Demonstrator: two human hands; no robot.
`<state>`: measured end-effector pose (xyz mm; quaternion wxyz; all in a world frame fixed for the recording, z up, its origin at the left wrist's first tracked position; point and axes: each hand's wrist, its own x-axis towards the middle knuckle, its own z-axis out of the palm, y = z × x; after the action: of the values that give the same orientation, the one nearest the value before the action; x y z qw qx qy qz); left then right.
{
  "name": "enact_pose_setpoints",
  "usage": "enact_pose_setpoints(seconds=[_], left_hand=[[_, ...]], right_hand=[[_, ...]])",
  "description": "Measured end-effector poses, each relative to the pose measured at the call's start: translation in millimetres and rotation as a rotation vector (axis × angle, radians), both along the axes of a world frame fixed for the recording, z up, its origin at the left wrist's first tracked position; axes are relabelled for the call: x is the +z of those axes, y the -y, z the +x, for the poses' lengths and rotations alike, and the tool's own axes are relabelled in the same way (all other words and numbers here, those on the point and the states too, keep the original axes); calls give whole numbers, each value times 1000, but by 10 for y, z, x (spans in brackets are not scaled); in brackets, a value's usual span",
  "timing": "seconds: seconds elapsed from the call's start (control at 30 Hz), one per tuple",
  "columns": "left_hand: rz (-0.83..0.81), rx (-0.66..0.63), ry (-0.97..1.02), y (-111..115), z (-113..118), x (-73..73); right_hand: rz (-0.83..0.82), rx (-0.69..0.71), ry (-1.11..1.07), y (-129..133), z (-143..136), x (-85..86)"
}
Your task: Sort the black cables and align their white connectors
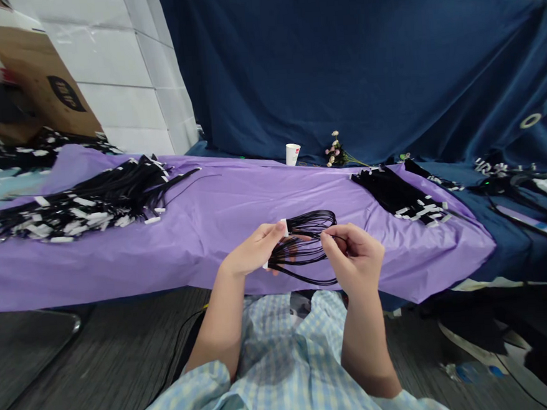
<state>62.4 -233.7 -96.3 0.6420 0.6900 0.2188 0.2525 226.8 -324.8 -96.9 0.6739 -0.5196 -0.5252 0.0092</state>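
A looped bundle of thin black cables [300, 253] with white connector ends hangs between my hands, above the front of the purple cloth. My left hand [258, 246] is closed on the white ends, thumb on top. At the bend of the loops, my right hand [354, 252] pinches some of the black strands between thumb and fingers. One loop droops lower than the others. To the left lies a large heap of black cables with white connectors [86, 205]. A flatter stack of black cables [389, 190] rests on the cloth to the right.
The purple cloth [236, 201] covers the table. Behind stand a white paper cup [292, 154] and small flowers [335, 150] against a dark blue curtain [338, 63]. White boxes [104, 60] are stacked back left. More dark cables [525, 184] lie far right. A plastic bottle [475, 371] is on the floor.
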Motion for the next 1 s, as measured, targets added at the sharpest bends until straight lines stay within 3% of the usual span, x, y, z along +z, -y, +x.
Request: enact_pose_setpoints(seconds=[0.3,1.0], left_hand=[[110,34,6,24,5,9],[78,36,14,28,21,43]], right_hand=[[-33,-59,1,62,-21,56],[-92,-10,-19,101,-17,100]])
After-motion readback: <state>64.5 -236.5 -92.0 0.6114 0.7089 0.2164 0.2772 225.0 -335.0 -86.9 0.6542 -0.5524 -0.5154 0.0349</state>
